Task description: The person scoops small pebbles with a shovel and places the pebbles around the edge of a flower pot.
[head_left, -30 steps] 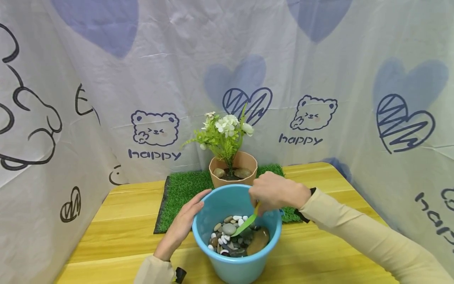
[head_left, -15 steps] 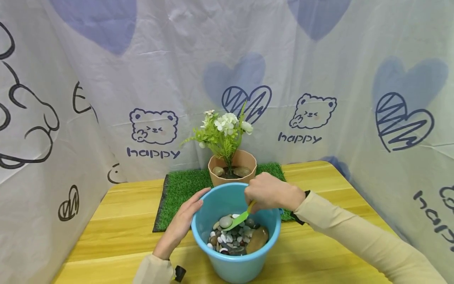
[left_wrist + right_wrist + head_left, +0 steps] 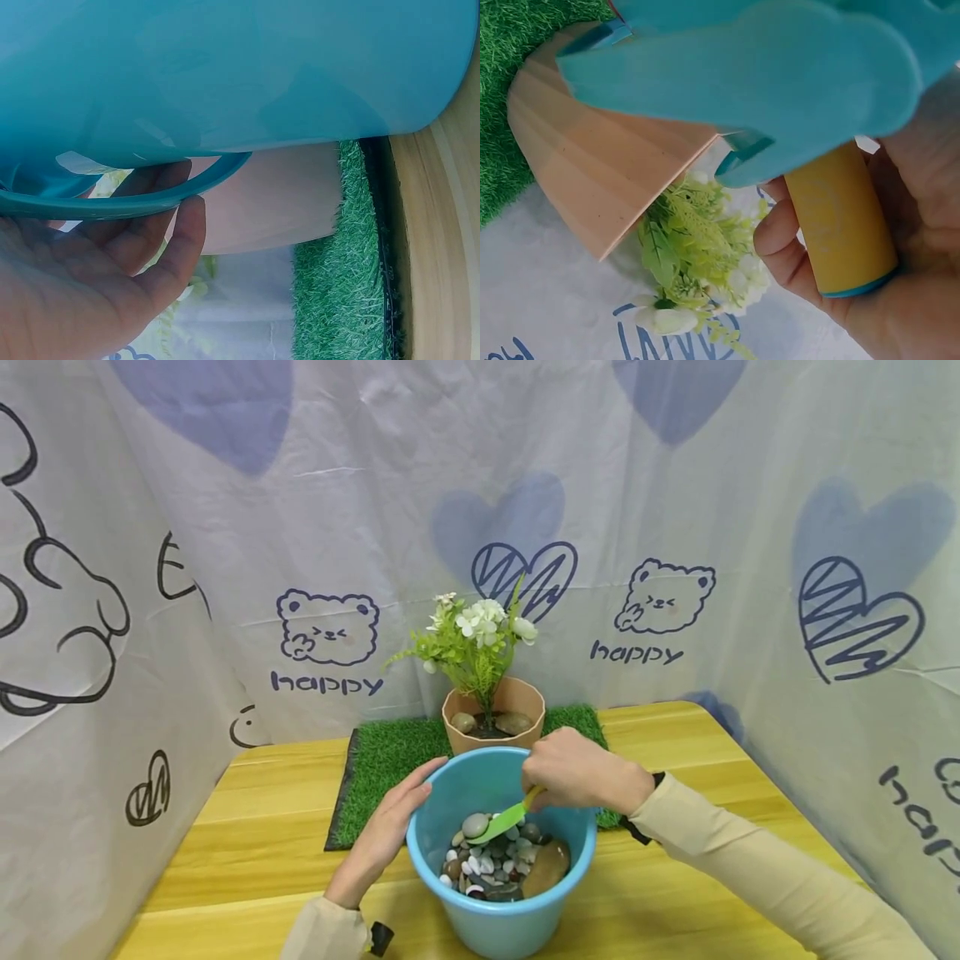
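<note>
My right hand grips the yellow handle of a small garden trowel, whose green blade slants down into the blue bucket. At the blade's tip sits a smooth grey stone, close to the bucket's inner left wall. White, grey and brown pebbles cover the bottom, with a large brown stone at the right. My left hand holds the bucket's left side at the rim. In the left wrist view, its fingers bend around a curved blue band there.
Behind the bucket stands a peach flowerpot with white flowers and stones in it. The pot is on a green turf mat on the wooden table. Printed cloth hangs at the back and both sides.
The trowel's blade has shifted left and a little upward, and the grey stone has moved with it toward the inner wall. My left hand stays at the rim.
</note>
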The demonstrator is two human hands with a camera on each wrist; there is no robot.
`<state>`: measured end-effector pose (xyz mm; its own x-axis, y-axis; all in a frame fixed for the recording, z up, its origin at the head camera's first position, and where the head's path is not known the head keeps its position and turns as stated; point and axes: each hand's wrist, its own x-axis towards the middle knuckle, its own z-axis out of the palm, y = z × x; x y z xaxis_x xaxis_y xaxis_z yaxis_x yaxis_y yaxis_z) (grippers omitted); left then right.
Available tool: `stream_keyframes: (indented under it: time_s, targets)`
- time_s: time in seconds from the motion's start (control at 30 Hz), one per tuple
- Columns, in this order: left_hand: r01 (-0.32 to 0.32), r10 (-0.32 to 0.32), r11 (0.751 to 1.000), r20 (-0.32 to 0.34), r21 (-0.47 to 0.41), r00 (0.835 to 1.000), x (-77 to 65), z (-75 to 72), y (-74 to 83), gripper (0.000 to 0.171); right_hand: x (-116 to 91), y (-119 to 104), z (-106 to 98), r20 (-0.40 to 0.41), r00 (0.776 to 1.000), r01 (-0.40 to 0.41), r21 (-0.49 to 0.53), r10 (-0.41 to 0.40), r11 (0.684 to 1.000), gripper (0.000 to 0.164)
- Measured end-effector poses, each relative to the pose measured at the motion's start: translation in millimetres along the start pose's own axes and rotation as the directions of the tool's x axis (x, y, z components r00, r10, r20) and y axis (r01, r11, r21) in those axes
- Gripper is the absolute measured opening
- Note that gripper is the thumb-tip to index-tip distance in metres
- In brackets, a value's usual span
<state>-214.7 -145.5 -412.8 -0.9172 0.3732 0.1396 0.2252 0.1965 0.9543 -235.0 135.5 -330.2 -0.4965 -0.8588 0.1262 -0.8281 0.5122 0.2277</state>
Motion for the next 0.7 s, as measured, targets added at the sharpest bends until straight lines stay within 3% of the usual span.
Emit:
stream_keyframes:
  time_s: [0.3,0.7]
  targets:
    - [0.001,-0.001,1.000,0.000,0.008,1.000,-1.0,0.3,1.9,0.046,-1,0,9,-0.093,0.996,0.012,-0.042,-0.016,0.999,0.019]
    - [0.011,-0.011,1.000,-0.022,0.002,1.000,-0.5,0.9,-0.3,0.044,7,9,13,-0.080,0.995,0.062,-0.010,-0.063,0.998,0.013]
